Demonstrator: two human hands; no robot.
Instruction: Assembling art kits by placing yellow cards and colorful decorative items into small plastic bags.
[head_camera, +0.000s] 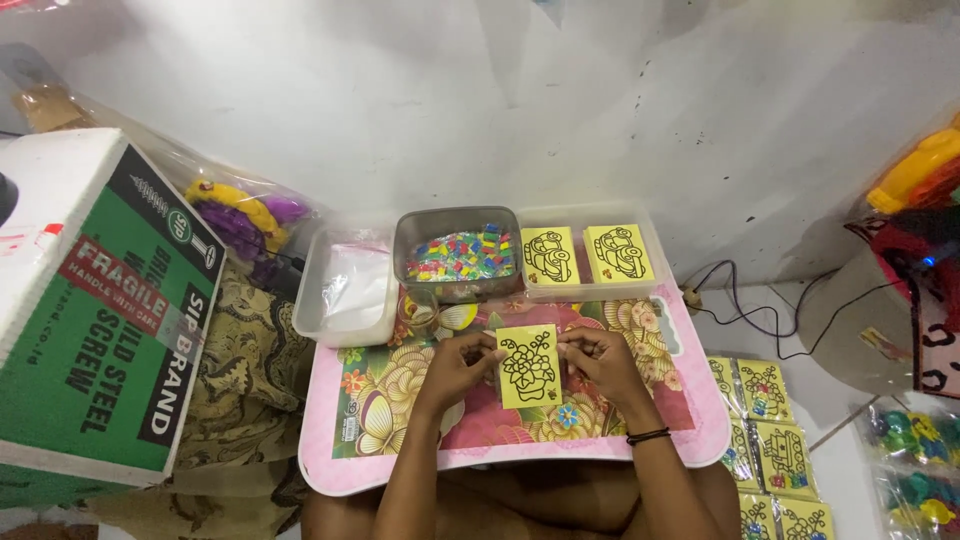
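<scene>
1. Over the middle of a small pink table (330, 450) with a flower-and-butterfly top, both hands held one yellow card (528, 366) printed with a black flower outline.
2. The left hand (458, 366) pinched the card's left edge near its top, fingers curled in and thumb toward the paper.
3. The right hand (600, 362) pinched the right edge at about the same height; a dark band (648, 436) circled that wrist.
4. The card stood upright in the view, just above the table's surface or resting on it; which one could not be told.
5. Behind the hands, along the table's far edge, three trays sat side by side: a white tray (345, 287) holding clear plastic bags on the left, a grey tray (458, 252) of small many-coloured pieces in the middle, and a clear tray (592, 255) on the right.
6. The clear tray held two more yellow cards with car outlines (586, 255), lying side by side.
7. A small clear cup (421, 312) stood just in front of the grey tray.
8. On the floor to the right, bagged yellow cards (765, 425) lay in rows, near a dark cable (740, 300).
9. To the left, a green-and-white cardboard box (95, 310) rested on patterned cloth (250, 380), well apart from the hands.
</scene>
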